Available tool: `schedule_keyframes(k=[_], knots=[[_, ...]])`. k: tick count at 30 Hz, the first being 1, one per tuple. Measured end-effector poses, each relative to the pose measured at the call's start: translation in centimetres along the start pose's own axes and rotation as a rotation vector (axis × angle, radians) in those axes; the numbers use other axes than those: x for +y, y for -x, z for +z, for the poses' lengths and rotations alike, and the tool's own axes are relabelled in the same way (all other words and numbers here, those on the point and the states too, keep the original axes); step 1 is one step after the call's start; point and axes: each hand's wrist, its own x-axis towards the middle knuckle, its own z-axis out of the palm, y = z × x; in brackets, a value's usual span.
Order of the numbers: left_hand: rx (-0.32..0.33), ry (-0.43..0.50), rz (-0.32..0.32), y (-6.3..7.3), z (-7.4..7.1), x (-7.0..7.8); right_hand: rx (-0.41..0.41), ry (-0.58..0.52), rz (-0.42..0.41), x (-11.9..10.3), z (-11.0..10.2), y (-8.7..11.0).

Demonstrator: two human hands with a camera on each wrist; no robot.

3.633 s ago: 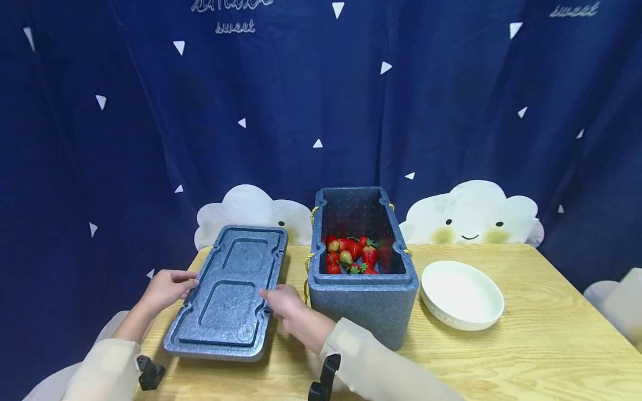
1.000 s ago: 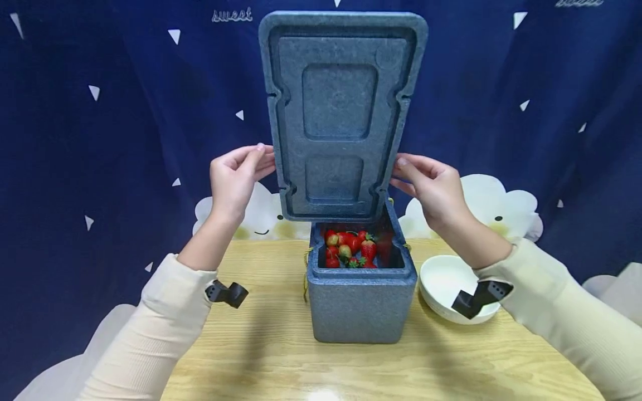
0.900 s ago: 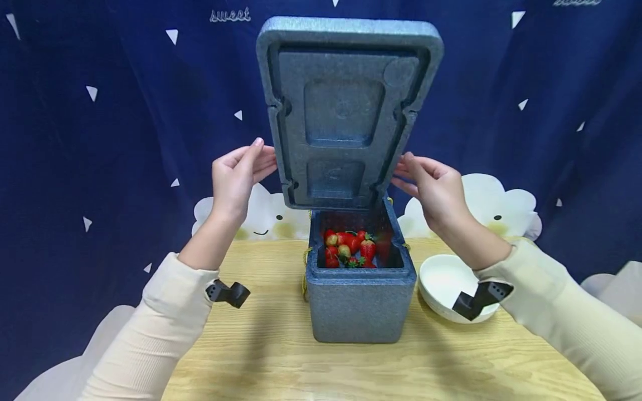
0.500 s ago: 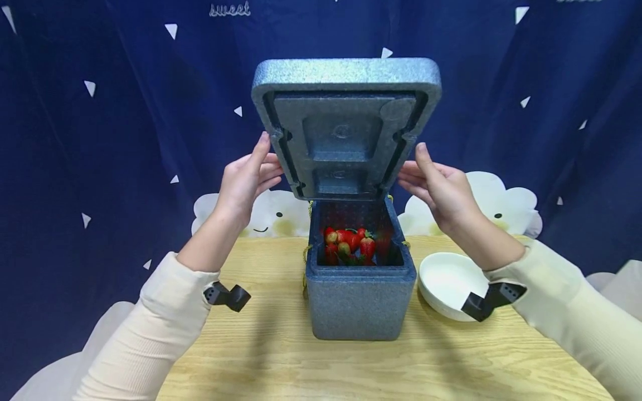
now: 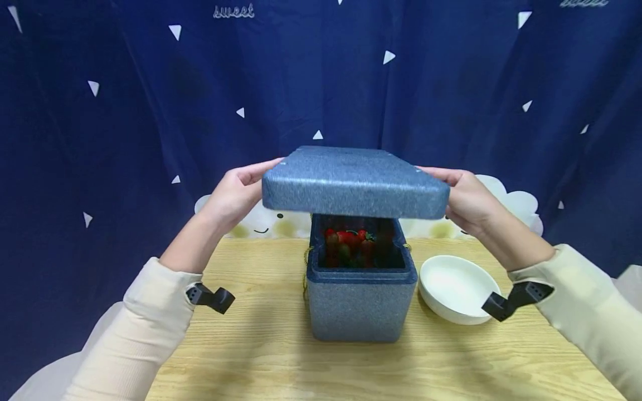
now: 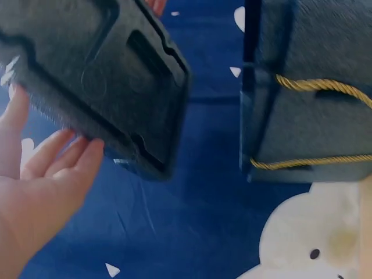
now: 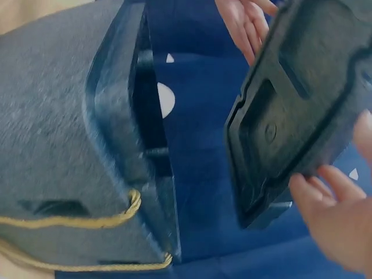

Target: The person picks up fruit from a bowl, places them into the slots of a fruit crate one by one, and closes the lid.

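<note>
A grey-blue foam box lid [image 5: 353,184] hangs level, or nearly so, above the open foam box [image 5: 358,309], apart from its rim. My left hand [image 5: 230,195] holds the lid's left edge and my right hand [image 5: 468,200] its right edge. In the left wrist view, fingertips [image 6: 93,152] lie along the lid's side, with the recessed underside showing. The right wrist view has fingers [image 7: 317,192] at the opposite side. Inside the box are several strawberries [image 5: 351,239], shadowed by the lid; the back of the box is hidden.
To the box's right stands a white bowl [image 5: 453,287] on the wooden table [image 5: 236,345]. Yellow rope [image 6: 325,86] runs along the box's sides. Behind hangs a dark blue curtain [image 5: 200,100] with white triangles and clouds.
The lid, earlier lying at the left, was carried above the box. Since then it has tipped from steep to about level, its near end coming down. Both hands turned with it.
</note>
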Motion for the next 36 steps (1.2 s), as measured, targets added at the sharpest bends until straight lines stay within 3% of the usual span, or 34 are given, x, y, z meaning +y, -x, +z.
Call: schedule_keyframes(k=[3, 7, 15, 22, 36], knots=[[-0.063, -0.025, 0.035, -0.1, -0.5, -1.1, -0.107, 0.039, -0.04, 0.5, -0.6, -0.1], [-0.119, 0.012, 0.06, -0.4, -0.5, -2.7, -0.205, 0.052, -0.106, 1.7, -0.9, -0.3], [-0.174, -0.02, 0.029, -1.1, 0.4, -5.6, -0.288, 0.012, -0.219, 4.3, -2.8, -1.3], [-0.184, -0.011, 0.035, -1.3, 0.8, -7.2, -0.282, 0.132, -0.233, 5.8, -3.6, -1.5], [-0.179, -0.035, 0.097, -1.2, 2.1, -8.6, -0.273, 0.182, -0.23, 7.7, -4.5, -1.8]])
